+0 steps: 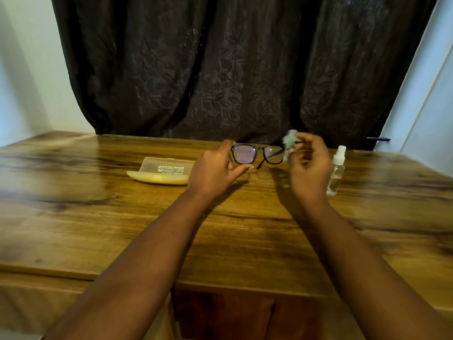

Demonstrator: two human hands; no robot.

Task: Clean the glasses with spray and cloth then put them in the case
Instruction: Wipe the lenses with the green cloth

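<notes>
I am wiping: left hand (218, 165) pinching glasses (257, 154), right hand (306, 163) gripping cloth (290, 141); case (159, 171) waiting.

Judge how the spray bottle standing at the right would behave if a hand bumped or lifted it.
The spray bottle is tall and narrow and stands upright on the table, so a sideways bump would probably tip it. It looks like clear plastic, likely light. Its round body would probably roll once it lay down.
</notes>
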